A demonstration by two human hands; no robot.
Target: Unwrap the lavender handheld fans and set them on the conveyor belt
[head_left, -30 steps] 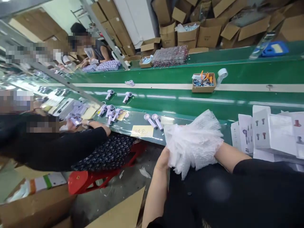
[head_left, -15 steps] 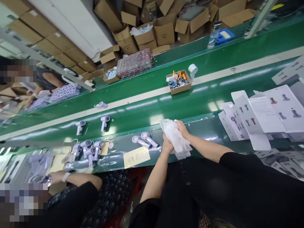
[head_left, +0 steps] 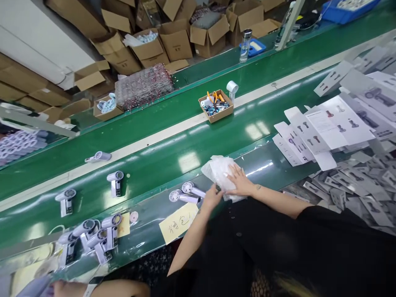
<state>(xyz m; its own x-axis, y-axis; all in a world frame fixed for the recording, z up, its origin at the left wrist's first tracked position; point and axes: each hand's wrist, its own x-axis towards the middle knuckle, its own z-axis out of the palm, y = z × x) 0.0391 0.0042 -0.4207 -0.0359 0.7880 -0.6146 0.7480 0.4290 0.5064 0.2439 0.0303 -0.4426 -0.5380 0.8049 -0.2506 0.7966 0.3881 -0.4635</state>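
A stack of thin white translucent plastic bags (head_left: 221, 169) lies on the green work surface in front of me. My right hand (head_left: 240, 182) rests flat on it with fingers spread. My left hand (head_left: 213, 196) is at the stack's near left edge, its fingertips pinched together on the plastic. Just left of that hand, two lilac handheld fans (head_left: 187, 197) lie side by side. A yellow paper note (head_left: 177, 225) with handwriting is below them, partly behind my left forearm.
Several more fans (head_left: 93, 235) are clustered at left, near a co-worker's forearm (head_left: 114, 288). Others lie on the green conveyor belt (head_left: 161, 165). A small carton (head_left: 216, 113) holds orange-handled tools. Printed flat boxes (head_left: 309, 136) are piled on the right. Open cardboard boxes (head_left: 148, 49) stand behind.
My view has swung to the right. The bags, gripped between both hands before, now lie flatter on the surface. My right hand has spread out over them; my left has moved to their edge.
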